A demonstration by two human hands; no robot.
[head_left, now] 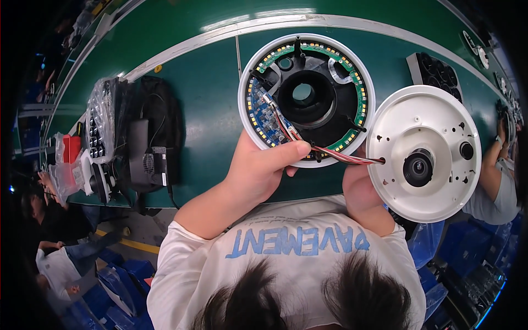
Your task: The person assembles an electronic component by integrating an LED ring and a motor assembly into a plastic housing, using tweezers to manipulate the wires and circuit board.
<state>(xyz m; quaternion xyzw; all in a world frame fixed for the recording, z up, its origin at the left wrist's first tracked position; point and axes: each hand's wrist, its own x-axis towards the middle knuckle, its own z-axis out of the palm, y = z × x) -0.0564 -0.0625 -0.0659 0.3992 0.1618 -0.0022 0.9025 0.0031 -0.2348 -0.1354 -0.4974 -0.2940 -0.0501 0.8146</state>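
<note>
A green workbench (209, 110) carries a round white housing (306, 99), black devices (146, 148) and bagged parts (102, 118).

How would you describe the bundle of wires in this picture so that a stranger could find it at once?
Start at the green worktable, where a round white housing with a ring of small lights lies beside a white disc with a camera lens. The thin red-and-white wire bundle bridges the two, pinched at the left hand. Nothing else links both parts.

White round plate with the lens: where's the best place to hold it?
Grip the white round plate by its bare outer rim, from its lower left edge near the right hand. The lens protrudes mid-plate and the red-and-white wire bundle enters at its left, so probably avoid both.
</note>
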